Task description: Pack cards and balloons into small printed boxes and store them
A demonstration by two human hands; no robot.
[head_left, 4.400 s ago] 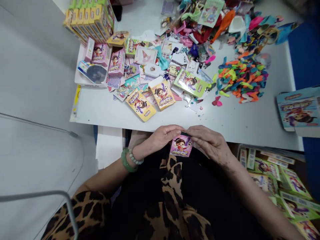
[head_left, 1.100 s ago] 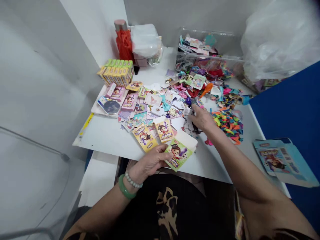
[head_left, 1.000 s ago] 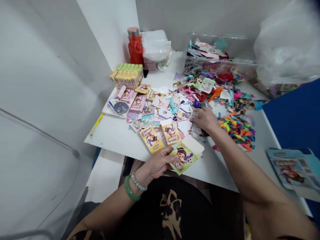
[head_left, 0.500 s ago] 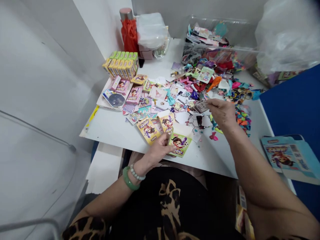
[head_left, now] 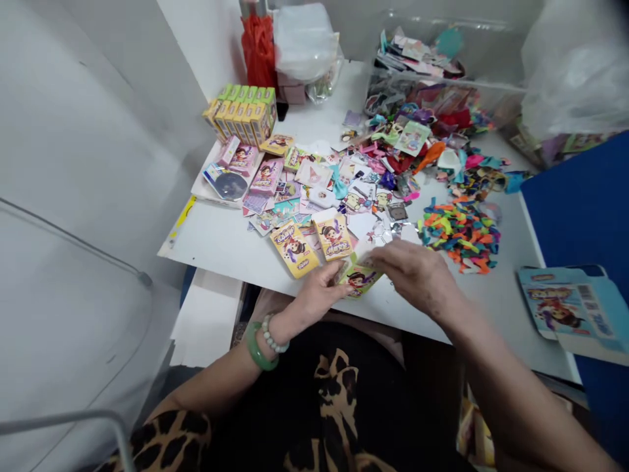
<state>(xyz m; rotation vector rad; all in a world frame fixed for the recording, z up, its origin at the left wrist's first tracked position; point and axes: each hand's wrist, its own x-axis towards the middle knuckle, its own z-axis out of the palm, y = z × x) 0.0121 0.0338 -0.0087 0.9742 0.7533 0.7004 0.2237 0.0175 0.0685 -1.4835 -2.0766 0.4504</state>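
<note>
My left hand (head_left: 318,296) grips a small green cartoon-printed box (head_left: 360,278) at the near edge of the white table (head_left: 221,239). My right hand (head_left: 417,273) is at the box's open top, fingers curled over it; whatever it carries is hidden under the fingers. Two yellow boxes of the same kind (head_left: 293,247) lie flat just beyond the hands. A pile of bright balloons (head_left: 460,229) sits to the right of them.
Stacked yellow-green boxes (head_left: 243,116) and pink boxes (head_left: 250,165) lie at the far left, stickers and trinkets (head_left: 373,174) in the middle. A clear bin (head_left: 442,78) and plastic bags stand at the back. A blue flattened carton (head_left: 565,308) rests at the right.
My right hand picked a small item from the trinket pile and drew back to the green box's open top. My left hand kept hold of that box at the table edge.
</note>
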